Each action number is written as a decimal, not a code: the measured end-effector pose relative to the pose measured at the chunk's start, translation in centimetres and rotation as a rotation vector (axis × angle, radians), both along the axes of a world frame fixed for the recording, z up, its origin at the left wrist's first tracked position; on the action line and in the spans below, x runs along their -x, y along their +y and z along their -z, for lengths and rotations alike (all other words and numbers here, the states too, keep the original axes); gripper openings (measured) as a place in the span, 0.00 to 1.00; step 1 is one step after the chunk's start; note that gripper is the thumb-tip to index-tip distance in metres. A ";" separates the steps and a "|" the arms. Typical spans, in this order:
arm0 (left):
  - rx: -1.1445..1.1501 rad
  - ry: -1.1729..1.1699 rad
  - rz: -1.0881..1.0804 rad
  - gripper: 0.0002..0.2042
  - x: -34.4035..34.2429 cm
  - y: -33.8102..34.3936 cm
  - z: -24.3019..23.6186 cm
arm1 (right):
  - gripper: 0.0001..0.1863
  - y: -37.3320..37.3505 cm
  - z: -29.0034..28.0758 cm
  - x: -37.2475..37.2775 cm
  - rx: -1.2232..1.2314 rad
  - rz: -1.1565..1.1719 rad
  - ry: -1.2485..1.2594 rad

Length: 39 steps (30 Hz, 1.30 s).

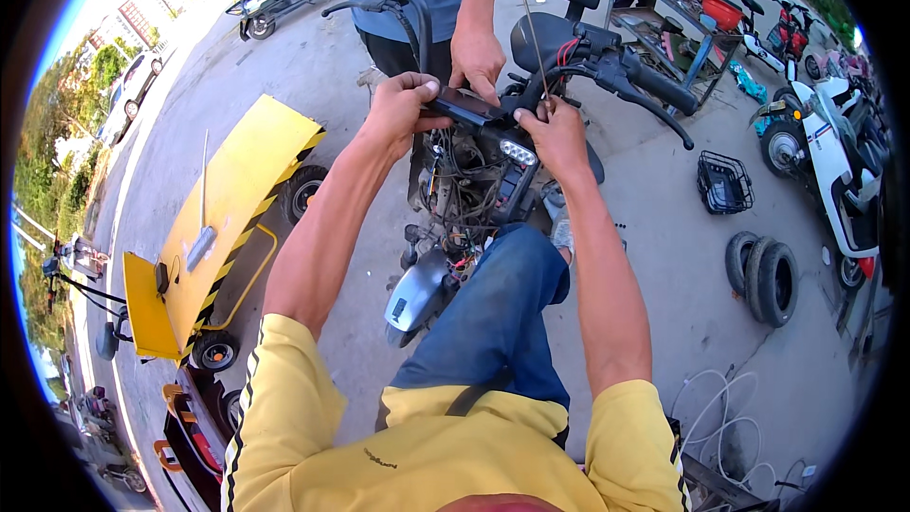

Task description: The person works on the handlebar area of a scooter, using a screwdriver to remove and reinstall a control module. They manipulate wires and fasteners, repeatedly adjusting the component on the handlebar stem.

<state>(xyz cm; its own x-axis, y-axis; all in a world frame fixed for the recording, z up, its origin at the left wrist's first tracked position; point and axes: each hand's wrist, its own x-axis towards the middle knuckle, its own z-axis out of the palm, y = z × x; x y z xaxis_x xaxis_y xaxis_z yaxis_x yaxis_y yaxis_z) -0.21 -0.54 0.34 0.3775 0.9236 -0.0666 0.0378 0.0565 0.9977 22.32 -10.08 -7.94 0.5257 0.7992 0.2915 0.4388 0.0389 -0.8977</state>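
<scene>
An electric scooter stands before me with its front opened up. Between the handlebars lies a flat black dashboard panel [466,106]. My left hand [406,106] is closed on the panel's left end, thumb on top. At the panel's right end, my right hand [557,136] is closed, pinching a long thin rod [527,21] that sticks up past the handlebar. Another person's hand [479,59] reaches from the far side, fingers touching the panel. Below sit the headlight [518,152] and a tangle of exposed wires [457,185]. The rod's lower end is hidden by my fingers.
The scooter's silver front mudguard [417,296] is beside my knee. A yellow flatbed cart [232,194] stands left. At right are a metal workbench [706,62], a black wire basket [725,182], several tyres [777,283] and a white scooter [829,156]. A pale hose [725,417] lies lower right.
</scene>
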 end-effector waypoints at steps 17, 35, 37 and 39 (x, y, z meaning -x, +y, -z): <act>-0.055 -0.059 -0.002 0.07 -0.4 -0.6 0.6 | 0.21 -0.2 -0.9 -0.4 0.078 -0.019 -0.094; -0.043 -0.080 0.039 0.07 0.8 0.1 0.9 | 0.19 -5.0 -6.4 5.0 0.128 0.156 -0.618; -0.021 -0.107 0.086 0.06 1.0 0.1 1.2 | 0.20 -5.8 -8.0 5.8 0.133 0.156 -0.704; -0.087 -0.084 0.023 0.06 2.1 -0.9 1.7 | 0.20 -6.3 -9.9 7.0 0.151 0.187 -0.773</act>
<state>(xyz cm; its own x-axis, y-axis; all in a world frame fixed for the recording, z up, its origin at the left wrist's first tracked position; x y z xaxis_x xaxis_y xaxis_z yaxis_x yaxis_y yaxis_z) -2.32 -1.43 -1.32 0.3992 0.9157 0.0466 -0.0460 -0.0307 0.9985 15.33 -16.41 1.94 0.3481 0.7779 0.5232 0.9249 -0.1938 -0.3272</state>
